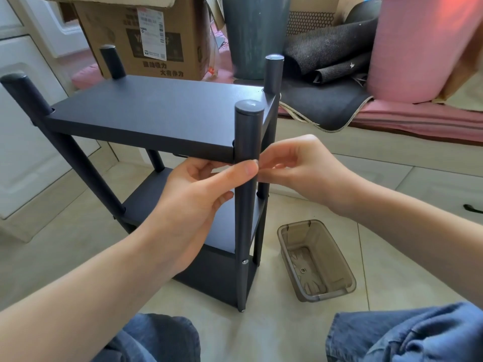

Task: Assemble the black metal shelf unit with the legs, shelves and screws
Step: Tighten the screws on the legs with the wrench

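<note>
Plainly both hands' grips, left hand and right hand, pinch the front leg; box print unreadable

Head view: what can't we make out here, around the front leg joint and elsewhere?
- Screw at the top-shelf joint: head view, hidden behind the left hand thumb and right hand fingertips meeting at the front leg; the right hand's grip on any screw is unclear.
- Plastic tray: one small part inside, too small to identify.
- Cardboard box: label print blurred, top cut off by the frame edge.
- Bottom shelf: partly covered by the left forearm.
</note>
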`<action>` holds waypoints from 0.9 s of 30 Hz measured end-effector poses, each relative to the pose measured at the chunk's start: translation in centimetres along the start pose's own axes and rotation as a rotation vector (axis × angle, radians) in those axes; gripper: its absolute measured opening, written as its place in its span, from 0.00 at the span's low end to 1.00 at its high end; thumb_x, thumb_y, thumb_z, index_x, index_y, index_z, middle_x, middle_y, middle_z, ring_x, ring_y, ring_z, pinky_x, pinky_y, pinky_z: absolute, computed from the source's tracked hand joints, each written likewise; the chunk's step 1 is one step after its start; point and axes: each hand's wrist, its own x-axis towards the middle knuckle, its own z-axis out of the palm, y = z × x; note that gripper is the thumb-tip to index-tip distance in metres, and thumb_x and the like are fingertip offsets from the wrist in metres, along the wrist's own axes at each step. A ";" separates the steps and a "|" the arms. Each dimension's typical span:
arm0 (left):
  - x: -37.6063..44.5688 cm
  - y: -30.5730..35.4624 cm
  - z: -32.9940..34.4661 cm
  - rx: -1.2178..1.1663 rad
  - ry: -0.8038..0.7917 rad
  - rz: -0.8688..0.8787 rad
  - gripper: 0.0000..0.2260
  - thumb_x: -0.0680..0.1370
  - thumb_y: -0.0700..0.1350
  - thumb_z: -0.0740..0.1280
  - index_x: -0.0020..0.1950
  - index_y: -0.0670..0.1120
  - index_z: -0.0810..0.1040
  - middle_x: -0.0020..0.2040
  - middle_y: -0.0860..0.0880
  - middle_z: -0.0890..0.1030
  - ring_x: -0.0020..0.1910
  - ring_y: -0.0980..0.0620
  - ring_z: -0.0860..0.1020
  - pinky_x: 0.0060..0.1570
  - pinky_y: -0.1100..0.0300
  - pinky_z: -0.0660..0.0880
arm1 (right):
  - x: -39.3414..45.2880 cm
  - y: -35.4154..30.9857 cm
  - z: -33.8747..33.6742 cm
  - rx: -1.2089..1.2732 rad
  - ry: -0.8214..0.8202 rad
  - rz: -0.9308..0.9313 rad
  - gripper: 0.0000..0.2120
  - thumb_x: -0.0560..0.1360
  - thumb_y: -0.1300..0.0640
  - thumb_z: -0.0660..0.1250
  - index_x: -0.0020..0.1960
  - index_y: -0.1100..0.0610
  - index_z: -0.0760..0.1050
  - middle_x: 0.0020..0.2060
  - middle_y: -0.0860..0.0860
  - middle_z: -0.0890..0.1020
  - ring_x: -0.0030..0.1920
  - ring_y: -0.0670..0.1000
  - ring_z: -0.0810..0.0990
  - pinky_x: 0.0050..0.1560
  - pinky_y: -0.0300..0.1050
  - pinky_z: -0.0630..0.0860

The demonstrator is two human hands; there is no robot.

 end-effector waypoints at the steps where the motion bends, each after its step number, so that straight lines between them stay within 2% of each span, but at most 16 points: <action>1: 0.0 0.0 0.0 0.004 0.003 0.010 0.21 0.59 0.53 0.75 0.50 0.49 0.83 0.47 0.51 0.87 0.52 0.52 0.85 0.60 0.53 0.76 | -0.1 0.2 -0.2 -0.018 0.013 0.006 0.05 0.71 0.62 0.76 0.40 0.53 0.84 0.36 0.46 0.86 0.39 0.43 0.83 0.44 0.34 0.78; 4: -0.3 -0.1 0.3 0.033 -0.019 0.046 0.17 0.59 0.51 0.76 0.47 0.53 0.84 0.47 0.54 0.87 0.52 0.56 0.85 0.57 0.60 0.77 | -0.5 0.8 -1.1 -0.064 0.033 0.030 0.01 0.72 0.61 0.75 0.43 0.57 0.85 0.37 0.48 0.86 0.39 0.43 0.82 0.43 0.32 0.76; 6: -0.6 -0.3 0.5 0.095 -0.037 0.048 0.22 0.60 0.49 0.77 0.53 0.53 0.80 0.48 0.55 0.87 0.52 0.57 0.85 0.51 0.66 0.79 | -0.9 1.2 -1.8 -0.081 0.048 0.045 0.01 0.72 0.61 0.75 0.44 0.57 0.85 0.38 0.48 0.86 0.40 0.46 0.82 0.44 0.35 0.77; 8: -0.7 -0.5 0.7 0.149 -0.039 0.046 0.22 0.65 0.45 0.78 0.56 0.51 0.77 0.48 0.54 0.87 0.51 0.56 0.85 0.49 0.68 0.80 | -1.1 1.5 -2.4 -0.090 0.072 0.062 0.01 0.73 0.61 0.74 0.43 0.56 0.84 0.39 0.49 0.86 0.40 0.49 0.83 0.47 0.40 0.78; 10: -0.6 -0.5 0.8 0.195 -0.022 0.061 0.17 0.70 0.41 0.77 0.55 0.51 0.77 0.47 0.54 0.87 0.50 0.57 0.85 0.50 0.66 0.80 | -1.2 1.9 -2.9 -0.086 0.103 0.095 0.03 0.75 0.61 0.72 0.43 0.55 0.83 0.39 0.50 0.86 0.39 0.47 0.82 0.46 0.43 0.78; 13: -0.4 -0.5 0.8 0.227 -0.011 0.083 0.12 0.72 0.40 0.76 0.51 0.51 0.78 0.46 0.55 0.87 0.50 0.58 0.85 0.53 0.65 0.80 | -0.8 2.3 -3.2 -0.023 0.171 0.184 0.04 0.79 0.60 0.66 0.47 0.56 0.79 0.41 0.51 0.86 0.42 0.48 0.84 0.46 0.43 0.81; 17: -0.4 -0.3 0.6 0.235 -0.047 0.075 0.12 0.73 0.40 0.75 0.52 0.51 0.78 0.47 0.54 0.87 0.51 0.57 0.85 0.56 0.61 0.80 | 0.9 2.7 -2.4 0.245 0.274 0.371 0.07 0.83 0.57 0.60 0.53 0.59 0.74 0.47 0.53 0.86 0.49 0.50 0.85 0.48 0.44 0.82; 21: -0.3 -0.2 0.3 0.234 -0.080 0.075 0.13 0.74 0.38 0.74 0.54 0.50 0.77 0.48 0.54 0.87 0.52 0.56 0.85 0.59 0.62 0.79 | 3.9 2.4 -1.5 0.425 0.369 0.421 0.09 0.85 0.59 0.54 0.60 0.60 0.70 0.53 0.54 0.83 0.57 0.51 0.82 0.55 0.47 0.80; 24: -0.3 -0.2 0.2 0.242 -0.087 0.071 0.13 0.74 0.38 0.74 0.54 0.50 0.77 0.48 0.54 0.87 0.52 0.56 0.85 0.59 0.61 0.79 | 6.0 1.9 -0.9 0.528 0.413 0.440 0.11 0.85 0.59 0.52 0.64 0.59 0.69 0.50 0.53 0.84 0.57 0.51 0.81 0.63 0.54 0.75; 27: -0.4 -0.2 -0.1 0.257 -0.088 0.082 0.12 0.74 0.38 0.74 0.52 0.51 0.77 0.48 0.54 0.87 0.52 0.56 0.85 0.59 0.58 0.79 | 7.0 1.9 -0.4 0.581 0.433 0.459 0.14 0.85 0.58 0.51 0.68 0.59 0.67 0.44 0.53 0.84 0.53 0.53 0.83 0.62 0.59 0.76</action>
